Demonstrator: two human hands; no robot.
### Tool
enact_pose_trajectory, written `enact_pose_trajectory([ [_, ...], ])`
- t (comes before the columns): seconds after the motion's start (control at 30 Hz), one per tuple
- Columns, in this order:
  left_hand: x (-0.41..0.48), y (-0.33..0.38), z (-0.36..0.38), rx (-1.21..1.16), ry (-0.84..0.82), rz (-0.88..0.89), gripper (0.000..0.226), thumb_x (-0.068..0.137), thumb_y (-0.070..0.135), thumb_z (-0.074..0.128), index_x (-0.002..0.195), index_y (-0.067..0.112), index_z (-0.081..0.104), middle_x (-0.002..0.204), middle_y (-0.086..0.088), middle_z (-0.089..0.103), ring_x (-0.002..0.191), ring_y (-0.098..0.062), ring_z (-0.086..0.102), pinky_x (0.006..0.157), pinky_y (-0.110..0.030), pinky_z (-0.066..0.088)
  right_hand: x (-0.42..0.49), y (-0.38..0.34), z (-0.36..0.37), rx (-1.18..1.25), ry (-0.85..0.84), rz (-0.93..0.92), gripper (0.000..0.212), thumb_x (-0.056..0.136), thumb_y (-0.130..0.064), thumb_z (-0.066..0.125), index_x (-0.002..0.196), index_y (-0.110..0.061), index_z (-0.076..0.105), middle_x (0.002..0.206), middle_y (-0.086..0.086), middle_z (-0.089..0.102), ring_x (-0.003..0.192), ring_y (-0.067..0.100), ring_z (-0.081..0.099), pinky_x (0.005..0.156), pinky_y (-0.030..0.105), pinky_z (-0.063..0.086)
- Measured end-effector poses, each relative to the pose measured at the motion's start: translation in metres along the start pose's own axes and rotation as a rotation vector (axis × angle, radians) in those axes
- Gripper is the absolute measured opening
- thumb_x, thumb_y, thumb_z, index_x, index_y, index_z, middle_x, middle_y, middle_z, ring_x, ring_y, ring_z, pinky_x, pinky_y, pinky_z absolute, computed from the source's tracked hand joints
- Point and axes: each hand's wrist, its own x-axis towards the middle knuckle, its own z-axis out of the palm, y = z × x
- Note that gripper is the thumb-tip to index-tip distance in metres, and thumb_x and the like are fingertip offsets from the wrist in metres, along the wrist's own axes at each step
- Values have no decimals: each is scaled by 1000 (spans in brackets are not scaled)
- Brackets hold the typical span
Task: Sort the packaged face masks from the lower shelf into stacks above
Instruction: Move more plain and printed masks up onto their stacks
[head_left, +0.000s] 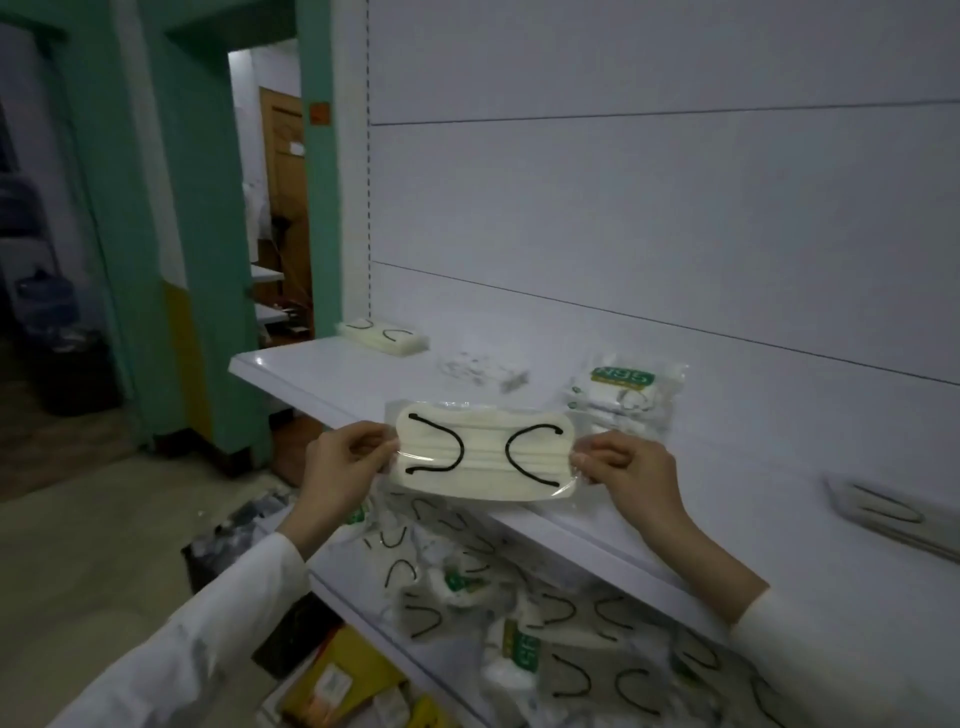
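White upper shelf (311, 374), front edge: left hand (343, 467) and right hand (631, 467) pinch mask pack (483, 452) by its ends; slick film may slip before it reaches cream stack (382, 340) at back-left corner.

Both forearms, in white sleeves (208, 639), reach forward, with the left hand (345, 465) and right hand (631, 467) raised level and apart, fingers curled, each pinching 1 short end of the mask packet (483, 457).

Bare room is left on the upper shelf (753, 467) between the N95 stack (623, 395) and the grey stack (893, 512); the lower shelf (337, 566) is crowded by loose packets (519, 597).
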Motion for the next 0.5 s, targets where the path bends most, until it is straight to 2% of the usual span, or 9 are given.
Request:
enact_pose_trajectory([
  [0.07, 18, -13, -31, 23, 27, 2, 12, 82, 7, 69, 94, 9, 71, 83, -3, 69, 71, -3, 64, 62, -7, 48, 15, -6, 41, 15, -22, -3, 16, 75, -3, 77, 78, -18, 73, 61, -4, 71, 57, 8, 65, 63, 22, 57],
  [0.17, 51, -34, -75, 37, 59, 4, 14, 83, 5, 68, 97, 6, 70, 87, -4, 68, 78, -10, 62, 68, -13, 46, 40, -19, 102, 54, -48, 5, 11, 76, -3, 76, 83, -10, 74, 63, -4, 71, 57, 7, 65, 62, 21, 56],
  [0.3, 98, -70, -125, 92, 88, 11, 13, 82, 9, 69, 95, 10, 71, 86, -1, 68, 77, -6, 62, 76, -22, 48, 69, -37, 174, 99, -64, 44, 10, 76, -3, 76, 82, -11, 73, 61, -7, 71, 57, 5, 65, 62, 16, 54],
  [0.4, 133, -94, -149, 102, 92, 2, 13, 81, 9, 70, 94, 11, 71, 86, -2, 68, 77, -6, 62, 76, -20, 48, 92, -46, 216, 101, -96, 83, 13, 76, -2, 76, 77, -15, 73, 65, -1, 72, 60, 9, 66, 66, 20, 57],
  [0.5, 173, -118, -158, 88, 94, 7, 12, 79, 7, 72, 90, 11, 71, 81, -2, 70, 74, -5, 64, 77, -22, 52, 123, -47, 249, 71, -117, 128, 12, 75, 0, 76, 79, -11, 73, 71, 3, 72, 64, 10, 66, 65, 22, 58],
])
